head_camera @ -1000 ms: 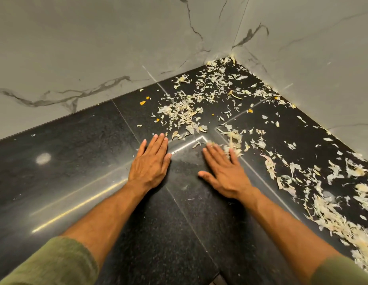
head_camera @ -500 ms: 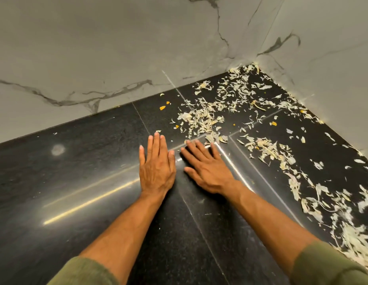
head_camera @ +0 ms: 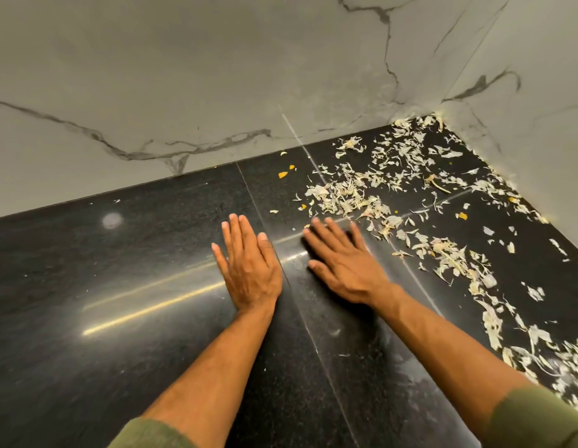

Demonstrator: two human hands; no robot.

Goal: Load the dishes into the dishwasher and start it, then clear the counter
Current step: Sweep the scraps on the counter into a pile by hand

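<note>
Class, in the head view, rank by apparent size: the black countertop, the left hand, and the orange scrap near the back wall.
1. black countertop
2. left hand, though nearer the camera than the scrap
3. orange scrap

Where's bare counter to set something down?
Free: black stone counter left of the flat left hand, up to the marble wall, and the near strip between the forearms. Crowded: pale peel scraps from the right hand into the corner and along the right wall.
</note>
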